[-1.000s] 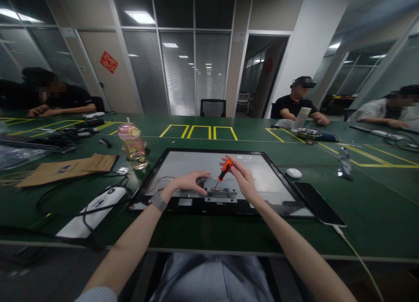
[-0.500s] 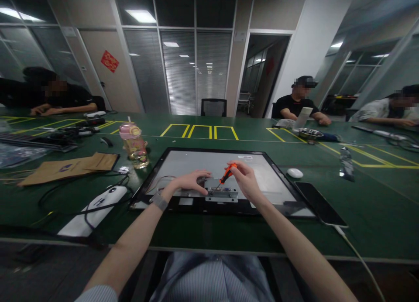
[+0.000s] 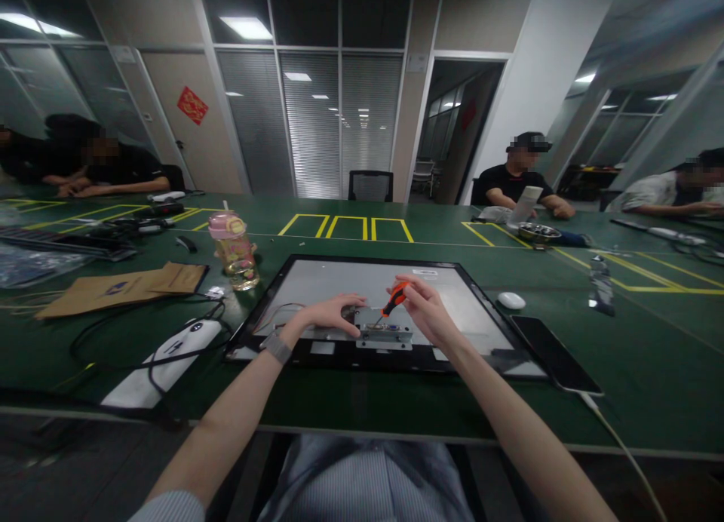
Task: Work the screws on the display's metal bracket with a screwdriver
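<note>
The label (image 3: 424,272) on the panel (image 3: 362,277), like all text, is illegible.

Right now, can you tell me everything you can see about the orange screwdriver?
The screwdriver has a chunky orange-and-black handle, probably plastic, and a thin shaft that looks like metal. It leans, handle up and to the right, shaft pointing down-left towards the metal bracket on the flat panel. The right hand grips its handle. The tip is too small to see what it touches.
</note>
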The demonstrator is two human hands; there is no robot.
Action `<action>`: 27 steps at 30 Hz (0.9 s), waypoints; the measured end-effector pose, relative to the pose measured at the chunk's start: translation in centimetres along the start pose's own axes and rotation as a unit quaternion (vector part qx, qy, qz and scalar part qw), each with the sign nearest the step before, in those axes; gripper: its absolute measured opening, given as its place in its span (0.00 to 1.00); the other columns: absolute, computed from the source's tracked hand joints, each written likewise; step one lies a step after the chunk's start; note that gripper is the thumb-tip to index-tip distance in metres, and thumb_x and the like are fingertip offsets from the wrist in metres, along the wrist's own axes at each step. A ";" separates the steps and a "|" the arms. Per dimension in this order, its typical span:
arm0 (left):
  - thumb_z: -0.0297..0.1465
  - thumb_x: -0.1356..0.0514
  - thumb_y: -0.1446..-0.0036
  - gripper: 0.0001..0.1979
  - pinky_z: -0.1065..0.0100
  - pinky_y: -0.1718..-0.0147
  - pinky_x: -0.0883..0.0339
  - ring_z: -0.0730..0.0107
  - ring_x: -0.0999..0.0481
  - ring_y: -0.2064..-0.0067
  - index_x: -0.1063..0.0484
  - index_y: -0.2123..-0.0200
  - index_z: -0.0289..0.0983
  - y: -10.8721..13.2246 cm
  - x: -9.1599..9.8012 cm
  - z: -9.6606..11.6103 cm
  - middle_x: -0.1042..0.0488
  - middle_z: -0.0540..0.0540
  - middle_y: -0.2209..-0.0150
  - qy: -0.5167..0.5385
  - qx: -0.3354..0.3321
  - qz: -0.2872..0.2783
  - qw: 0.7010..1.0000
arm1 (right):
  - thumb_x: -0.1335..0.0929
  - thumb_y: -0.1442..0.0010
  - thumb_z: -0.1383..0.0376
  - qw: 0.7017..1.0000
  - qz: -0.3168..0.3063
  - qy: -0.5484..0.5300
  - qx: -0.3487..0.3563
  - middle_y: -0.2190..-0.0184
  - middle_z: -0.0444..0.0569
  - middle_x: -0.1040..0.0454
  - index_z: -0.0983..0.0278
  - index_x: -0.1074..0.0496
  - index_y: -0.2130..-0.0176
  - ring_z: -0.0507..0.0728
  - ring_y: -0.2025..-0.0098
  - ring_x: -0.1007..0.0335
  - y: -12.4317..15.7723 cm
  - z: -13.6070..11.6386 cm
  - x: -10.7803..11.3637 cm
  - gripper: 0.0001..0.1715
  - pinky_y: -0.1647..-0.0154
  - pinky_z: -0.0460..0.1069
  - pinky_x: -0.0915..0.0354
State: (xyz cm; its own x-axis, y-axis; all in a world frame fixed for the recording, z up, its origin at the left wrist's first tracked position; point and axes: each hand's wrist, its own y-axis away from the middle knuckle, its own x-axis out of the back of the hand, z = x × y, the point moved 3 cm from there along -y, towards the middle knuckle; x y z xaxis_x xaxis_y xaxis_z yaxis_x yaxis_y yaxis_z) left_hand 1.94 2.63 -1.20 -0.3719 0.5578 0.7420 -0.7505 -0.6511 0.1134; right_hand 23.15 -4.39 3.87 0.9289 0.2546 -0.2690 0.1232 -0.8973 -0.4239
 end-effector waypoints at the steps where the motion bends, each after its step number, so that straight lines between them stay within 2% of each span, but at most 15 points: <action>1: 0.48 0.32 0.59 0.42 0.52 0.35 0.61 0.54 0.57 0.31 0.39 0.40 0.46 0.0 0.0 0.0 0.49 0.47 0.33 -0.002 0.000 0.000 1.000 | 0.28 0.46 0.54 1.000 -0.002 0.000 -0.001 0.65 0.45 0.24 0.56 0.26 0.59 0.58 0.57 0.28 0.0 -0.1 0.0 0.15 0.47 0.59 0.38; 7: 0.48 0.32 0.59 0.41 0.55 0.35 0.59 0.55 0.54 0.32 0.38 0.41 0.44 0.1 0.0 0.4 0.47 0.46 0.34 -0.008 -0.004 0.008 1.000 | 0.29 0.45 0.53 1.000 -0.018 -0.012 0.017 0.59 0.48 0.25 0.58 0.25 0.65 0.59 0.52 0.30 -0.2 -0.4 -0.3 0.12 0.43 0.61 0.40; 11: 0.47 0.33 0.58 0.41 0.55 0.35 0.59 0.55 0.54 0.32 0.39 0.41 0.44 0.2 0.1 0.8 0.46 0.47 0.34 -0.014 -0.003 0.005 1.000 | 0.27 0.48 0.54 1.000 -0.006 -0.013 0.019 0.60 0.46 0.27 0.57 0.24 0.70 0.57 0.55 0.30 -0.1 0.0 -0.1 0.10 0.45 0.59 0.38; 17: 0.47 0.33 0.57 0.42 0.53 0.35 0.59 0.53 0.56 0.32 0.40 0.40 0.44 0.4 0.1 1.0 0.49 0.47 0.33 -0.016 0.013 -0.001 1.000 | 0.29 0.46 0.54 1.000 0.007 -0.018 -0.001 0.65 0.45 0.26 0.56 0.25 0.60 0.57 0.58 0.28 0.0 -0.2 -0.3 0.14 0.47 0.59 0.38; 24: 0.48 0.33 0.58 0.41 0.54 0.35 0.60 0.55 0.56 0.32 0.39 0.41 0.44 0.2 0.1 0.6 0.48 0.47 0.34 -0.009 0.003 0.003 1.000 | 0.28 0.47 0.54 0.998 0.018 0.028 0.048 0.61 0.47 0.27 0.57 0.24 0.70 0.59 0.53 0.32 -0.1 -0.2 -0.1 0.10 0.45 0.57 0.38; 27: 0.47 0.32 0.59 0.41 0.53 0.35 0.61 0.54 0.55 0.32 0.39 0.41 0.45 0.3 0.1 0.8 0.48 0.47 0.34 -0.004 0.011 0.001 1.000 | 0.27 0.48 0.54 0.999 0.022 0.032 0.025 0.63 0.46 0.26 0.56 0.24 0.66 0.58 0.57 0.30 0.0 0.1 0.2 0.11 0.47 0.58 0.37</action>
State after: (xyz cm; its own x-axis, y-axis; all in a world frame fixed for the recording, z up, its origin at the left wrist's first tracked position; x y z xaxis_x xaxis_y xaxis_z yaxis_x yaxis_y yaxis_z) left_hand 2.13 2.12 -0.59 -0.3685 0.5532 0.7472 -0.7380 -0.6628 0.1267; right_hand 23.25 -4.28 3.74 0.9535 0.1906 -0.2333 0.0661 -0.8879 -0.4552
